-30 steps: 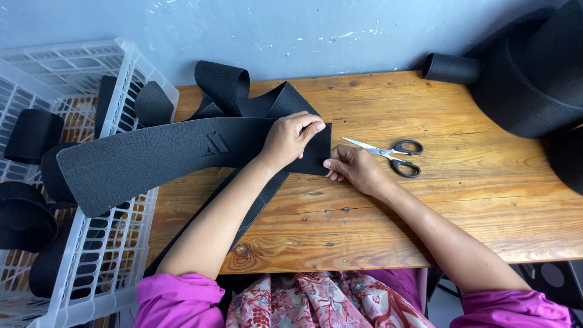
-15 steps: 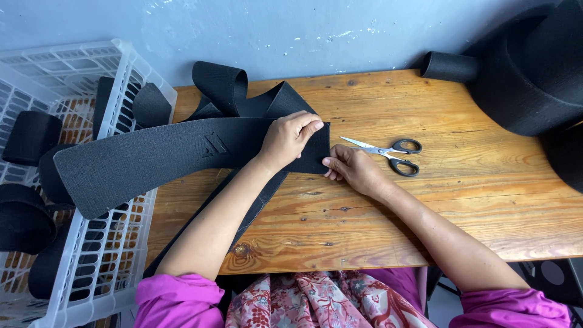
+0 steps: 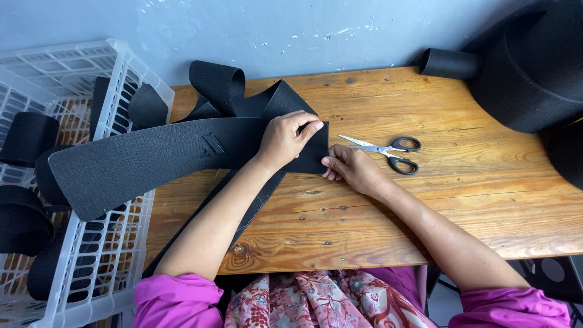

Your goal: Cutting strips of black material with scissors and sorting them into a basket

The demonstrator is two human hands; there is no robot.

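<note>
A wide black elastic band (image 3: pixel 152 158) lies across the wooden table (image 3: pixel 461 200), its left end hanging over a white basket. My left hand (image 3: pixel 285 140) presses flat on the band's right end. My right hand (image 3: pixel 352 170) pinches the band's lower right corner against the table. Black-handled scissors (image 3: pixel 388 152) lie just right of my right hand, blades partly apart, untouched. More of the band loops up behind (image 3: pixel 225 88) near the wall.
A white plastic basket (image 3: pixel 130 73) at the left holds several rolled black band pieces (image 3: pixel 27 136). A big black roll (image 3: pixel 534 73) fills the table's far right corner, with a small roll (image 3: pixel 446 62) beside it. A grey wall runs behind.
</note>
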